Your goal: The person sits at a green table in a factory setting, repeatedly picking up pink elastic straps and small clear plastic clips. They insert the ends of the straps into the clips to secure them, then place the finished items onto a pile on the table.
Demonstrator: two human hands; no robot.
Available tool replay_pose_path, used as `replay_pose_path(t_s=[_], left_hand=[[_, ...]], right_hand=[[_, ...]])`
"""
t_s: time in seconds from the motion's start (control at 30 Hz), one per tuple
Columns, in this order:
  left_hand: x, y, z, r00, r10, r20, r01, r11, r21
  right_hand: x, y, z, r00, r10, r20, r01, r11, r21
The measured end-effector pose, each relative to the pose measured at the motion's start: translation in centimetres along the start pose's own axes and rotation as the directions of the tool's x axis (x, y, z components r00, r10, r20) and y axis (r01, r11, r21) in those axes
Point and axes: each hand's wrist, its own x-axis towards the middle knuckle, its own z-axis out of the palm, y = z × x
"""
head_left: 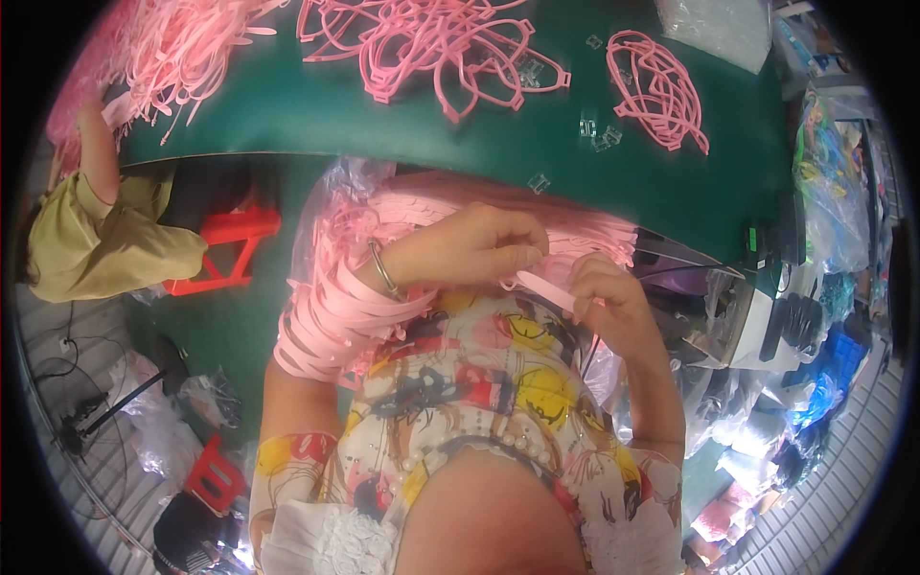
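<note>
In front of my chest, both hands hold a flat pink strap [548, 288]. My left hand [491, 240] pinches one end of it, with thumb and fingers closed. Just to the right, my right hand [613, 295] grips the other end between thumb and curled fingers. Many pink strap loops [331, 331] are hung around my left forearm, below a metal bangle [383, 268]. Behind my hands, under the table edge, lies a thick bundle of pink straps [594, 228]. Whether a small part sits in my left fingers is hidden.
On the green table [287, 125] lie a tangled pink strap pile [422, 48], a smaller coil [656, 91] and clear plastic pieces [587, 127]. Another person's arm [99, 153] reaches toward pink straps [192, 57] at far left, near a red stool [230, 230]. Bags crowd the right.
</note>
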Motion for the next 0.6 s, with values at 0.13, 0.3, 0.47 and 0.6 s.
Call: replay_pose_path(t_s=[0.13,0.3,0.47,0.6], left_hand=[[0.9,-0.7,-0.1,0.911,0.346,-0.222,-0.22,0.867,0.447],[3.3,-0.1,0.0,0.693,0.656,-0.299,-0.189,0.565,0.803],[4.6,-1.5,-0.9,0.713,0.658,-0.245,-0.165,0.497,0.852],[4.5,-1.2,-1.2,0.762,0.578,-0.293,-0.169,0.613,0.772]], right_hand=[[0.1,0.0,0.0,1.0,0.008,0.004,-0.008,1.0,-0.008],[0.4,0.2,0.4,0.998,-0.056,-0.017,0.054,0.993,-0.106],[0.5,-0.3,0.3,0.998,-0.057,0.01,0.057,0.989,-0.139],[0.9,-0.6,0.4,0.997,-0.08,0.02,0.082,0.979,-0.186]])
